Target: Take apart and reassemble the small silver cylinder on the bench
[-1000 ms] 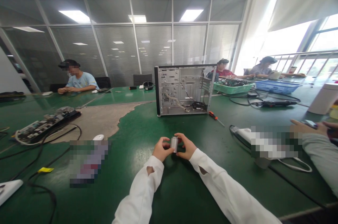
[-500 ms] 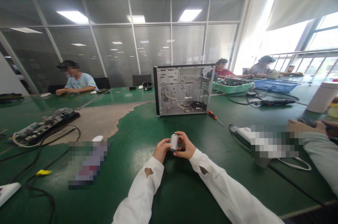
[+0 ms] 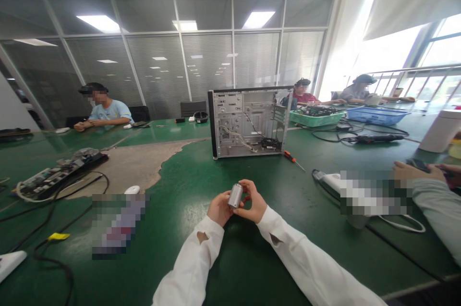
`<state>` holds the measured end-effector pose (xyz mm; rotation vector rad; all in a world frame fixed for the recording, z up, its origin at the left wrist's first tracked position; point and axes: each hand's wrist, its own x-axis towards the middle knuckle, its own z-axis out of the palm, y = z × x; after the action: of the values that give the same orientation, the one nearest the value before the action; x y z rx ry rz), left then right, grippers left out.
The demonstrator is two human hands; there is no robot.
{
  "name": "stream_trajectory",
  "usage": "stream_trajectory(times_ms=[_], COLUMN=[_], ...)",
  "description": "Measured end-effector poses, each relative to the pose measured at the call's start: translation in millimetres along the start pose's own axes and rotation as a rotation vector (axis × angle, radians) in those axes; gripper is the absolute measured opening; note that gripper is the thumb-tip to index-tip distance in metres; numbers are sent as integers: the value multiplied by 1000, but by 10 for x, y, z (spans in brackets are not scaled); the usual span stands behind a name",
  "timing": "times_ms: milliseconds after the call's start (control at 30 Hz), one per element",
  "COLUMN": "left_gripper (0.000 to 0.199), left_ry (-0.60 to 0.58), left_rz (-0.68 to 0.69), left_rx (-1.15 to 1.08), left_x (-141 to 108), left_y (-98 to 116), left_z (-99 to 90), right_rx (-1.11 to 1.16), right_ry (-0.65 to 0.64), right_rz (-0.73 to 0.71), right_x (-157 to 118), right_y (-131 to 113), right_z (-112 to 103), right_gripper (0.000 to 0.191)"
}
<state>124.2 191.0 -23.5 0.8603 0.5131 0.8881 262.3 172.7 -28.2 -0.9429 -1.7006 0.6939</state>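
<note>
A small silver metal cylinder point(image 3: 235, 196) is held between my two hands above the green table point(image 3: 190, 176), tilted with its top leaning right. My left hand point(image 3: 219, 209) supports it from the left and below, with its fingers curled partly out of sight. Thumb and fingers of my right hand point(image 3: 254, 202) close on its right side. What exact kind of part it is cannot be made out. Beyond my hands stands an open computer case point(image 3: 248, 123), with loose cables inside. An orange-handled screwdriver point(image 3: 290, 156) lies by its right corner.
Power strips point(image 3: 65, 174) and black cables lie at the left, near a white mouse point(image 3: 134, 190). On the right are a green basket point(image 3: 319, 120), a blue basket point(image 3: 376, 117), a white power strip point(image 3: 333, 182) and a co-worker's hands point(image 3: 419, 171). Other people sit across the table.
The cylinder has tilted further, its lower end swinging left and toward me. My left hand has turned and its fingers have shifted lower around it. My right hand keeps its hold.
</note>
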Motion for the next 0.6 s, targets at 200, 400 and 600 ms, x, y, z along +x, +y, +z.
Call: stream_trajectory(times_ms=[200,400,600], left_gripper=[38,38,34], left_ry=[-59,35,185], left_rz=[-10,-15,198], left_rx=[-32,34,408], left_x=[25,74,95], left_y=[-29,-104,-123], left_z=[-11,11,0], right_rx=[-29,-78,-331], right_ry=[-23,-6,94], right_rz=[3,39,-54], right_x=[-10,-3,-18], right_y=[-95,-67,-9], right_z=[2,-19,-23], right_gripper=[64,61,62])
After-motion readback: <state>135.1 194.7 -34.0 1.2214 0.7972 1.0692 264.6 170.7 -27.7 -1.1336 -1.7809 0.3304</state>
